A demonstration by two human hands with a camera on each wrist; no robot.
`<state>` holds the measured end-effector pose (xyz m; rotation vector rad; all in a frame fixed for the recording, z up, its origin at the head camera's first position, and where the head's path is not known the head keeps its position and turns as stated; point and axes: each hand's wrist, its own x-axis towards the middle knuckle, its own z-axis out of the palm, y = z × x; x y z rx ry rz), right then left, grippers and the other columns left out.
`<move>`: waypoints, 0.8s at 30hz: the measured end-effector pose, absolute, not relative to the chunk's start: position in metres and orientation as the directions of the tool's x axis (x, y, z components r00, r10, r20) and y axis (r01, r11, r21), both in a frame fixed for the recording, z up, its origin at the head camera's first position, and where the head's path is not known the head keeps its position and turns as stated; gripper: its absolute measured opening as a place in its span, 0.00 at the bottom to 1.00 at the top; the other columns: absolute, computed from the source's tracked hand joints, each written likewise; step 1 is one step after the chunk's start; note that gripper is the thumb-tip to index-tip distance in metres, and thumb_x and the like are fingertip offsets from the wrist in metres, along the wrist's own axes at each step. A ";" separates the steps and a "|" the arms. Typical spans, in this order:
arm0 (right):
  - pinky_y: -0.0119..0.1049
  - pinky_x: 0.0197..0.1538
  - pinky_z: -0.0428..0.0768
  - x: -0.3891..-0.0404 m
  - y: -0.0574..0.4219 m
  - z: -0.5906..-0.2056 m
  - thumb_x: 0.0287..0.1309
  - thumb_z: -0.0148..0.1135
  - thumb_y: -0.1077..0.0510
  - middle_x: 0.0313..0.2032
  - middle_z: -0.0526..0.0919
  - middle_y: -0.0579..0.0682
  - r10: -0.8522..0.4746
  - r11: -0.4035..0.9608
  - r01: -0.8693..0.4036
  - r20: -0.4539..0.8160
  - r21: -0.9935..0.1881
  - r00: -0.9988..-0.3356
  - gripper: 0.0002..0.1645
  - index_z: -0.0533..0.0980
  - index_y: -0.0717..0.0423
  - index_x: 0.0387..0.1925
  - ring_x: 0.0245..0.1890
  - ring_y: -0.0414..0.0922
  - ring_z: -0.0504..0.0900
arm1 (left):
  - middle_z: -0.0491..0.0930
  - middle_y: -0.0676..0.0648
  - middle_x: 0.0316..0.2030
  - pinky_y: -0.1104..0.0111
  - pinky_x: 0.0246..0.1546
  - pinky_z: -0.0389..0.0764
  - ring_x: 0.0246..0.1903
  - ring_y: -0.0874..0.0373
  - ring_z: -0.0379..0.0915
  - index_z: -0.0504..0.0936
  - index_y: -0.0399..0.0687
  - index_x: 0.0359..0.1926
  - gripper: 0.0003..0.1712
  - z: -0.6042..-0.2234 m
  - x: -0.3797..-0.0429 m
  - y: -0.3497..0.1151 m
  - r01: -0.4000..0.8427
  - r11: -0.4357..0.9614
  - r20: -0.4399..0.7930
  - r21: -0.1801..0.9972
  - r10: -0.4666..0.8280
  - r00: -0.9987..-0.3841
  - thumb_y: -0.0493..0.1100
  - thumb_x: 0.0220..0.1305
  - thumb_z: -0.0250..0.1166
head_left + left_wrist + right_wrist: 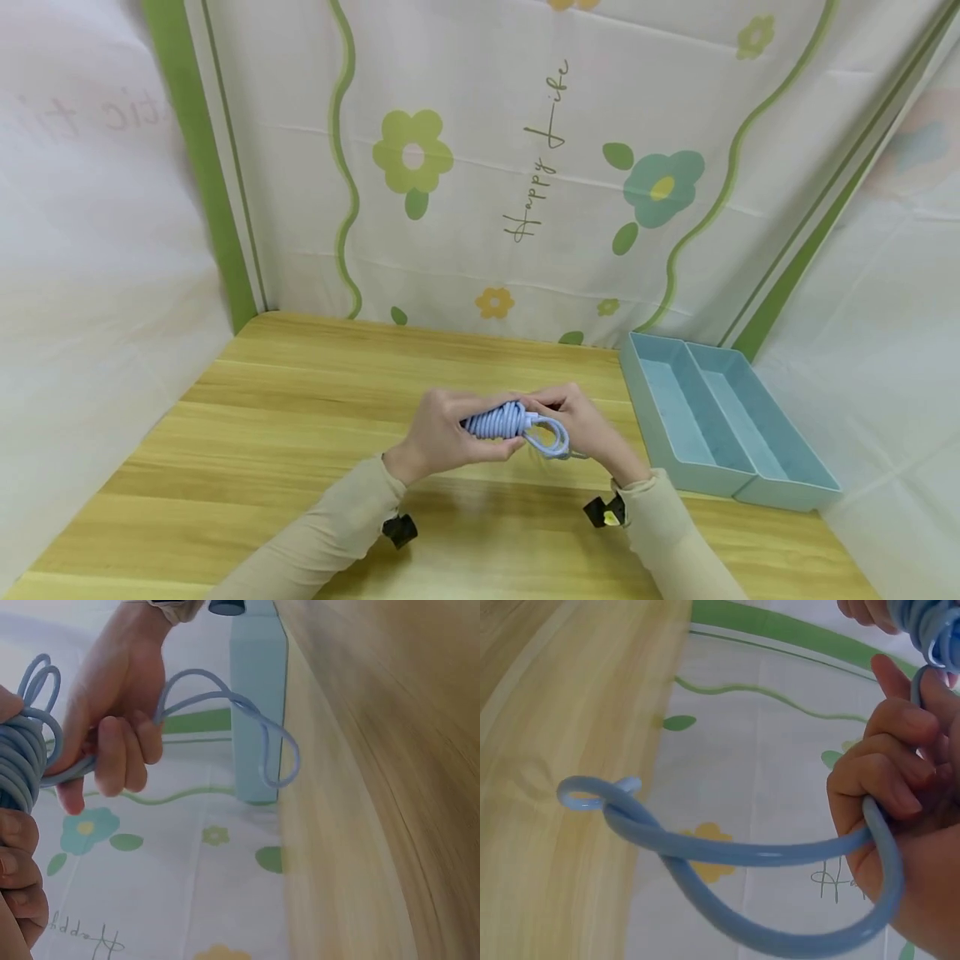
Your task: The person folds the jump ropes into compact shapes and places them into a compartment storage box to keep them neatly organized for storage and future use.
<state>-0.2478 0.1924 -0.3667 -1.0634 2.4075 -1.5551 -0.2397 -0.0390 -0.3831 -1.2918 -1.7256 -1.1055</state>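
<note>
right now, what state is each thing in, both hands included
Blue cord: mostly wound in a coil, some loops loose
Left grip: curled round the coil
Right grip: fingers curled round the cord near its loose loops
Two-section tray: upright, open-topped
Patterned cloth: hanging, creased

From my remote seat I count two hands at lower centre of the head view, a left hand and a right hand, and one blue cord held in them. Toward the bottom I have two sleeves and two black wrist devices. I get one wooden table. At lower right I count two blue compartments; whether one tray or two, I can't tell. On the upper-centre cloth I make it six flowers (three green, two orange, one teal), five leaves, two wavy lines and two written words.
</note>
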 end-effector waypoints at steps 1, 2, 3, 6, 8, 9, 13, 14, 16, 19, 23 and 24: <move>0.34 0.30 0.79 -0.248 0.191 -0.367 0.72 0.53 0.63 0.39 0.87 0.51 -0.593 0.221 -0.508 0.299 -0.832 -0.748 0.14 0.84 0.64 0.47 0.26 0.41 0.80 | 0.87 0.48 0.33 0.81 0.25 0.76 0.25 0.68 0.81 0.86 0.39 0.49 0.24 -0.382 -0.239 -0.039 0.963 0.123 0.897 0.238 0.353 -0.267 0.48 0.53 0.75; 0.34 0.31 0.80 -0.247 0.190 -0.368 0.72 0.53 0.63 0.39 0.87 0.52 -0.597 0.203 -0.515 0.312 -0.833 -0.739 0.14 0.84 0.65 0.47 0.27 0.41 0.80 | 0.86 0.47 0.34 0.79 0.27 0.78 0.27 0.66 0.82 0.86 0.39 0.48 0.23 -0.381 -0.238 -0.039 0.959 0.110 0.896 0.260 0.342 -0.283 0.48 0.54 0.75; 0.35 0.33 0.81 -0.247 0.189 -0.369 0.72 0.53 0.64 0.39 0.87 0.53 -0.600 0.190 -0.530 0.330 -0.826 -0.729 0.14 0.83 0.66 0.47 0.28 0.42 0.81 | 0.86 0.47 0.35 0.78 0.28 0.79 0.28 0.64 0.83 0.86 0.38 0.47 0.23 -0.381 -0.237 -0.039 0.954 0.104 0.894 0.282 0.332 -0.301 0.47 0.54 0.75; 0.34 0.32 0.80 -0.247 0.185 -0.373 0.71 0.53 0.67 0.32 0.86 0.51 -0.599 0.221 -0.600 0.378 -0.769 -0.706 0.13 0.84 0.66 0.42 0.26 0.39 0.80 | 0.86 0.44 0.36 0.75 0.30 0.80 0.31 0.61 0.84 0.86 0.35 0.45 0.21 -0.380 -0.235 -0.039 0.927 0.092 0.875 0.365 0.305 -0.375 0.44 0.54 0.76; 0.31 0.27 0.76 -0.246 0.182 -0.376 0.72 0.51 0.66 0.25 0.82 0.47 -0.589 0.285 -0.626 0.383 -0.726 -0.712 0.15 0.83 0.62 0.34 0.21 0.36 0.74 | 0.86 0.42 0.36 0.74 0.29 0.81 0.31 0.59 0.84 0.86 0.33 0.45 0.21 -0.379 -0.234 -0.040 0.900 0.092 0.855 0.426 0.283 -0.434 0.41 0.51 0.77; 0.30 0.26 0.73 -0.245 0.181 -0.376 0.73 0.50 0.65 0.22 0.79 0.46 -0.585 0.318 -0.635 0.381 -0.704 -0.716 0.16 0.81 0.59 0.30 0.20 0.35 0.71 | 0.86 0.42 0.36 0.74 0.29 0.81 0.31 0.59 0.84 0.86 0.32 0.44 0.21 -0.379 -0.234 -0.041 0.887 0.097 0.846 0.452 0.268 -0.460 0.39 0.50 0.78; 0.33 0.25 0.67 -0.241 0.173 -0.379 0.76 0.46 0.63 0.21 0.73 0.48 -0.586 0.337 -0.620 0.358 -0.709 -0.727 0.17 0.74 0.54 0.28 0.19 0.38 0.64 | 0.86 0.41 0.35 0.71 0.27 0.82 0.29 0.58 0.84 0.86 0.32 0.44 0.21 -0.376 -0.236 -0.044 0.837 0.107 0.811 0.536 0.212 -0.546 0.33 0.46 0.78; 0.34 0.25 0.67 -0.240 0.171 -0.380 0.75 0.46 0.64 0.22 0.73 0.49 -0.590 0.326 -0.623 0.362 -0.711 -0.722 0.15 0.73 0.54 0.30 0.20 0.39 0.65 | 0.86 0.42 0.35 0.71 0.28 0.82 0.29 0.59 0.84 0.86 0.32 0.44 0.21 -0.376 -0.237 -0.045 0.828 0.113 0.802 0.550 0.203 -0.561 0.33 0.47 0.78; 0.34 0.25 0.67 -0.239 0.167 -0.381 0.75 0.45 0.64 0.22 0.74 0.51 -0.595 0.311 -0.630 0.371 -0.712 -0.713 0.14 0.73 0.53 0.32 0.19 0.39 0.65 | 0.86 0.43 0.36 0.70 0.28 0.82 0.29 0.60 0.83 0.86 0.34 0.46 0.21 -0.374 -0.238 -0.046 0.808 0.120 0.785 0.577 0.190 -0.589 0.35 0.49 0.78; 0.32 0.23 0.67 -0.236 0.164 -0.381 0.75 0.45 0.65 0.23 0.75 0.51 -0.601 0.321 -0.643 0.374 -0.696 -0.706 0.13 0.74 0.51 0.37 0.18 0.38 0.63 | 0.86 0.46 0.38 0.70 0.27 0.82 0.30 0.61 0.83 0.87 0.37 0.47 0.20 -0.374 -0.239 -0.049 0.786 0.138 0.766 0.603 0.176 -0.618 0.39 0.53 0.77; 0.30 0.23 0.66 -0.233 0.160 -0.382 0.76 0.44 0.63 0.25 0.78 0.48 -0.608 0.348 -0.639 0.353 -0.686 -0.711 0.13 0.76 0.55 0.48 0.17 0.35 0.62 | 0.86 0.48 0.36 0.71 0.25 0.81 0.28 0.64 0.82 0.88 0.40 0.47 0.21 -0.375 -0.243 -0.051 0.766 0.191 0.754 0.614 0.144 -0.641 0.45 0.54 0.77; 0.30 0.22 0.66 -0.233 0.158 -0.382 0.77 0.43 0.63 0.26 0.78 0.47 -0.611 0.353 -0.643 0.353 -0.680 -0.708 0.14 0.75 0.58 0.51 0.17 0.35 0.62 | 0.87 0.48 0.36 0.71 0.24 0.81 0.27 0.64 0.82 0.88 0.40 0.47 0.21 -0.376 -0.243 -0.051 0.758 0.205 0.750 0.619 0.134 -0.648 0.46 0.54 0.77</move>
